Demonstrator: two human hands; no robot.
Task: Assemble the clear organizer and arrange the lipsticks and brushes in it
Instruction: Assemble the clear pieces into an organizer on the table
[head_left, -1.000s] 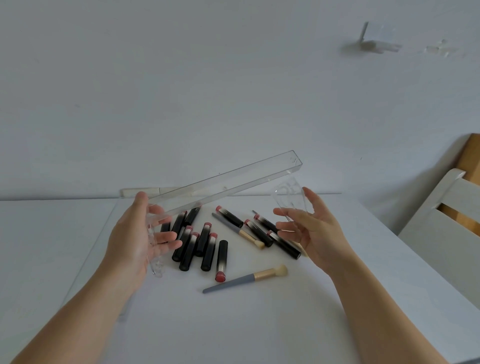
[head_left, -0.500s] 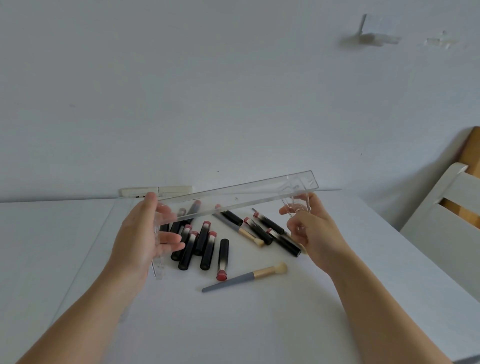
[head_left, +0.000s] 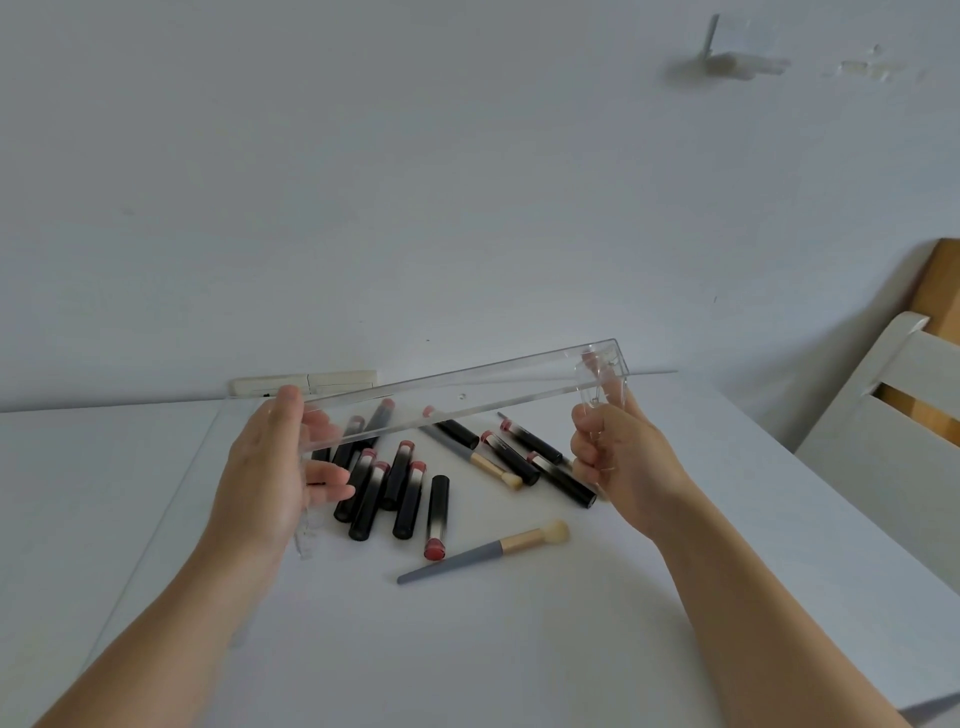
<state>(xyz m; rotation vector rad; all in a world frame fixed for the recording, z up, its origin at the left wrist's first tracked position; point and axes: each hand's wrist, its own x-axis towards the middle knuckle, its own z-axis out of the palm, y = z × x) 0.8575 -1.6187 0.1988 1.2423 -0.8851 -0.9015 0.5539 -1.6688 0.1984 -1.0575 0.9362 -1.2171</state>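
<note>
Levelling out from its earlier steep tilt, the clear tray (head_left: 467, 397) hung above the lipsticks (head_left: 400, 483) on the worktop (head_left: 519, 649), long axis running 8 to 2 o'clock. The left hand (head_left: 270, 467) gripped its end; the right hand (head_left: 618, 452) pinched a clear end piece (head_left: 597, 384) against it, so assembly had started.

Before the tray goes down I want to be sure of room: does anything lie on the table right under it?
Yes. The lipsticks and one brush lie scattered on the white table directly beneath the clear tray, held up by the left hand and right hand. Another brush lies nearer the person.
</note>
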